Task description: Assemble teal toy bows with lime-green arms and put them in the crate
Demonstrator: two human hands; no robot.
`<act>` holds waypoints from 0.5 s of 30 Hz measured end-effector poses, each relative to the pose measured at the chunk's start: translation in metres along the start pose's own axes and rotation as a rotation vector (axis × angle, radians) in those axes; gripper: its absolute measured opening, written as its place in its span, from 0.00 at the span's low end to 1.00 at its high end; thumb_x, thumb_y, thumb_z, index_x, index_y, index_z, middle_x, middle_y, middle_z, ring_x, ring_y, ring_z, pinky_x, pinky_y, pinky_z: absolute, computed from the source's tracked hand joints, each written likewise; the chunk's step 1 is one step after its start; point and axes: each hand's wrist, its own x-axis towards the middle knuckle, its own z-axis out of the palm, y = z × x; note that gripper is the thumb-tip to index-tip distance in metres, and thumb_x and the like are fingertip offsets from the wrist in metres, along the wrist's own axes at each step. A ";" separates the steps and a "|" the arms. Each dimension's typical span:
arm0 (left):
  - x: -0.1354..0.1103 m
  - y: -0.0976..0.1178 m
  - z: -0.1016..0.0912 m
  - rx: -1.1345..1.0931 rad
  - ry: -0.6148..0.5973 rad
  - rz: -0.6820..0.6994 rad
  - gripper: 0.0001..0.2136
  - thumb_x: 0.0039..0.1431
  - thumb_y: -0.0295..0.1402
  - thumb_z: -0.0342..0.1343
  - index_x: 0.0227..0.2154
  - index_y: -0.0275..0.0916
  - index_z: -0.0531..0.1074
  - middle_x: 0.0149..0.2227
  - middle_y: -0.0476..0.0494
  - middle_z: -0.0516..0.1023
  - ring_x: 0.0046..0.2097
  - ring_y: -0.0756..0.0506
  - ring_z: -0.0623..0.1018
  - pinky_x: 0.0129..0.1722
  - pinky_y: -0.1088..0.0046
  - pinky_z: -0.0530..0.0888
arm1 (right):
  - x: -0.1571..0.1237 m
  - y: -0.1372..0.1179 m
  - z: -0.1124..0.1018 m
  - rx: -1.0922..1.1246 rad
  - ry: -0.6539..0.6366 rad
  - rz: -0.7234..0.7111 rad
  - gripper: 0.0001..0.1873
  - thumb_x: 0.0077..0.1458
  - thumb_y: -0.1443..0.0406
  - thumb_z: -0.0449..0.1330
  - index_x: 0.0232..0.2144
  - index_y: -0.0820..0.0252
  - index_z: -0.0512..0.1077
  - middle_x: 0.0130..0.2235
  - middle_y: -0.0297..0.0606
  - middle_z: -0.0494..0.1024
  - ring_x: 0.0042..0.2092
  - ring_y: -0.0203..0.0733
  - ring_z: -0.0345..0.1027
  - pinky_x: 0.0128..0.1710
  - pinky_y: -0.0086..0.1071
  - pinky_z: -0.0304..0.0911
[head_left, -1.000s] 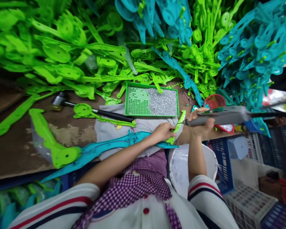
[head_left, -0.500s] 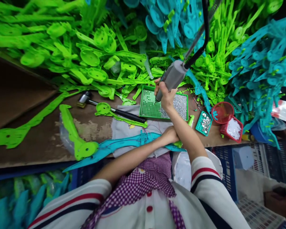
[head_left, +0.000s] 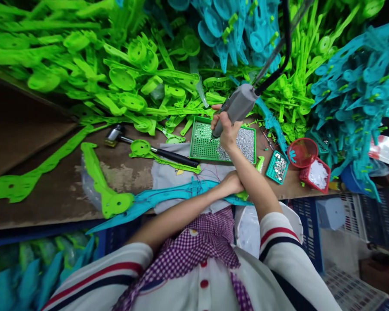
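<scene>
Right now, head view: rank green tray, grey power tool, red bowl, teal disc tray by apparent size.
1. Green tray
2. Grey power tool (body only)
3. Red bowl and teal disc tray: too alike to rank.

Soft muted light, stretched blurry edges, sharper centre

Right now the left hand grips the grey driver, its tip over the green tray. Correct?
Wrong hand: the head view shows the right hand gripping the grey driver. Its tip is over the green tray, as you say.
</scene>
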 end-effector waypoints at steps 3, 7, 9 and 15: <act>0.006 0.009 -0.008 0.119 -0.039 -0.097 0.15 0.57 0.34 0.61 0.47 0.39 0.78 0.50 0.36 0.82 0.51 0.35 0.80 0.49 0.62 0.76 | 0.002 -0.028 -0.013 -0.005 0.064 -0.027 0.31 0.49 0.35 0.59 0.36 0.54 0.75 0.22 0.27 0.66 0.22 0.33 0.65 0.24 0.30 0.65; 0.014 0.016 -0.018 0.169 -0.053 -0.123 0.10 0.57 0.42 0.61 0.34 0.41 0.80 0.40 0.40 0.83 0.43 0.36 0.81 0.40 0.65 0.74 | -0.026 -0.088 -0.057 0.005 0.167 -0.082 0.33 0.46 0.32 0.57 0.34 0.52 0.72 0.21 0.26 0.61 0.20 0.33 0.61 0.19 0.29 0.59; 0.015 0.017 -0.020 0.182 -0.054 -0.123 0.11 0.57 0.44 0.62 0.37 0.44 0.81 0.42 0.43 0.82 0.44 0.38 0.80 0.39 0.67 0.73 | -0.059 -0.112 -0.086 0.010 0.202 -0.101 0.32 0.43 0.32 0.59 0.31 0.52 0.71 0.20 0.25 0.60 0.18 0.32 0.58 0.17 0.28 0.57; 0.014 0.020 -0.020 0.228 -0.074 -0.173 0.18 0.56 0.47 0.63 0.48 0.49 0.81 0.45 0.46 0.82 0.46 0.41 0.79 0.40 0.71 0.71 | -0.157 -0.114 -0.136 -0.055 0.318 -0.062 0.27 0.41 0.37 0.62 0.29 0.51 0.71 0.18 0.26 0.63 0.17 0.36 0.58 0.15 0.29 0.55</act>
